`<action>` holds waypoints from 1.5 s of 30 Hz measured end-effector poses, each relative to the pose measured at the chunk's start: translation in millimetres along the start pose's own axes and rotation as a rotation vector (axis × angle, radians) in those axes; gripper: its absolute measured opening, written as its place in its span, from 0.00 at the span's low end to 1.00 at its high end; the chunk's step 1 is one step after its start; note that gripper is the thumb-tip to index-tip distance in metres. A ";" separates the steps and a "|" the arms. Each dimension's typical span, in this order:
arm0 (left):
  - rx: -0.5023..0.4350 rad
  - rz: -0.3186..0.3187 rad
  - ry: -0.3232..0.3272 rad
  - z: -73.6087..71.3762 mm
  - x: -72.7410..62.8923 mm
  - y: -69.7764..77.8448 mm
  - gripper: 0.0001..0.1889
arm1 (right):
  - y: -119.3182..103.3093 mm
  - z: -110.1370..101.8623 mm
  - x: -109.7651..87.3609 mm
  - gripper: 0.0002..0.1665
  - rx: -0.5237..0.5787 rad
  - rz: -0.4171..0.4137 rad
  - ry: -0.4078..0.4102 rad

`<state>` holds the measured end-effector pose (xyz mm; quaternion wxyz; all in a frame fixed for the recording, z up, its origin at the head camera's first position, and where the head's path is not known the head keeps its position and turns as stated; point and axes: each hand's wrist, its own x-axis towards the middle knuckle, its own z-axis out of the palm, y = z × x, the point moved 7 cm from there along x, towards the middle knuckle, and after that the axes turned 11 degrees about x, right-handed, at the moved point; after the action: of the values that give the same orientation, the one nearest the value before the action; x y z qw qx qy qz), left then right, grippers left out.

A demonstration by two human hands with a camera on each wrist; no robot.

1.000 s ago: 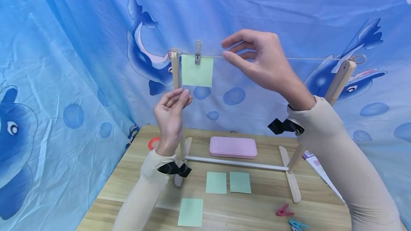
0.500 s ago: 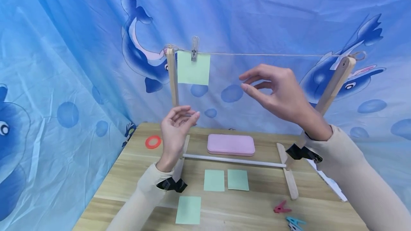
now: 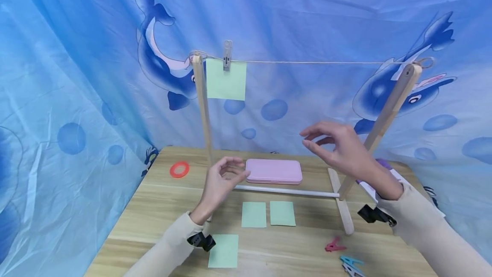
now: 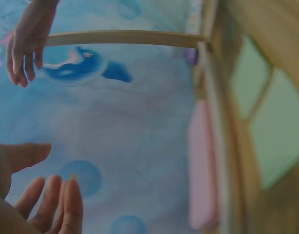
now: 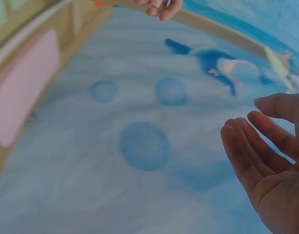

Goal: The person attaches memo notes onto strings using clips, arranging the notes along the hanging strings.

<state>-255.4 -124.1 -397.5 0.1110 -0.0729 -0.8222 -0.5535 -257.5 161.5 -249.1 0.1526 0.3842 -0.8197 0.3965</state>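
A pale green paper square [image 3: 226, 82] hangs near the left end of a thin string [image 3: 307, 62], held by a clear clothespin [image 3: 227, 56]. My left hand [image 3: 221, 185] is in the air in front of the left post, fingers loosely bent, nothing between them. Further right, my right hand [image 3: 342, 148] hovers before the right post [image 3: 392, 108], also with nothing in its fingers. Three more green squares lie on the table: one on the left [image 3: 253, 214], one beside it [image 3: 282, 213], and a nearer one [image 3: 224, 251] partly behind the left wrist camera.
A pink clothespin [image 3: 335, 245] and a blue one [image 3: 350, 261] lie at the front right, by a greyish one [image 3: 352, 271]. Behind the white crossbar [image 3: 288, 190] sits a pink case [image 3: 273, 171]. An orange-red ring [image 3: 179, 169] lies back left.
Both hands have come down from the string and the hanging paper toward the table. The paper and clothespin stay on the string. The head view has shifted slightly.
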 end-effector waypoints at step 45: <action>0.616 0.054 -0.419 44.9 -43.2 -83.2 0.40 | 122.4 88.3 -202.7 0.09 0.364 0.399 -0.363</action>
<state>-238.5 -113.7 -499.6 -0.0283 -0.1695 -0.9529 -0.2499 -211.2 244.7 -483.2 -0.1478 0.3014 -0.8082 0.4838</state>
